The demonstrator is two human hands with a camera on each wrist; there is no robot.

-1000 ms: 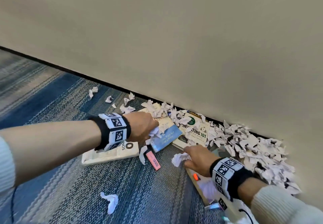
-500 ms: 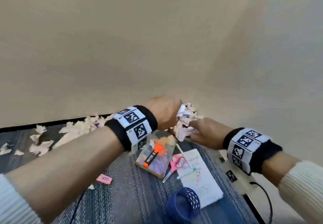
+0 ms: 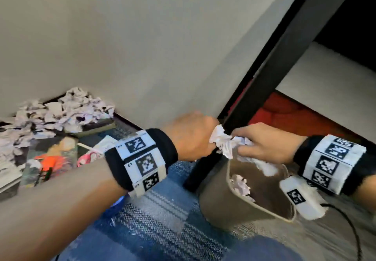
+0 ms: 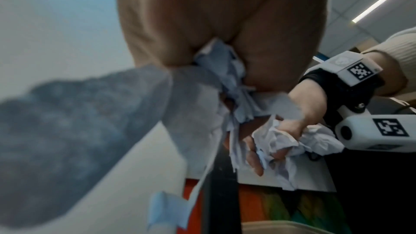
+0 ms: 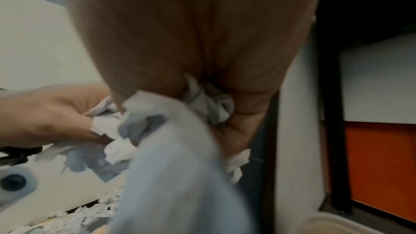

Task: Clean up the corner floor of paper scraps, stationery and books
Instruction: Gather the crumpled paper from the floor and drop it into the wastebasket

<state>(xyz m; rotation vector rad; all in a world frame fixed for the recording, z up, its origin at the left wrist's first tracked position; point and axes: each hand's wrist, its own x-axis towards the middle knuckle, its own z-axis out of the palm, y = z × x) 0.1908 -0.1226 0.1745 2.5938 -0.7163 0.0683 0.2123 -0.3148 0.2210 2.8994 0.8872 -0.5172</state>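
Two hands, left hand (image 3: 192, 136) and right hand (image 3: 264, 144), have swung from the wall pile (image 3: 61, 112) to just above the bin (image 3: 244, 205), fingers clenched on crumpled scraps (image 3: 223, 142); release looks next. Shapeless wad, no clear long axis, trailing down toward the bin

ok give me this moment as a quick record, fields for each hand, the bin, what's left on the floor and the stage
left hand: grips crumpled paper scraps
right hand: grips more scraps, above the bin's opening
bin: tan, on the carpet beside a black table leg; some scraps already inside
still on floor: heap of scraps along the wall, books, pink scissors, an orange marker
stage: both handfuls at the bin, not yet dropped; most of the corner still to clear
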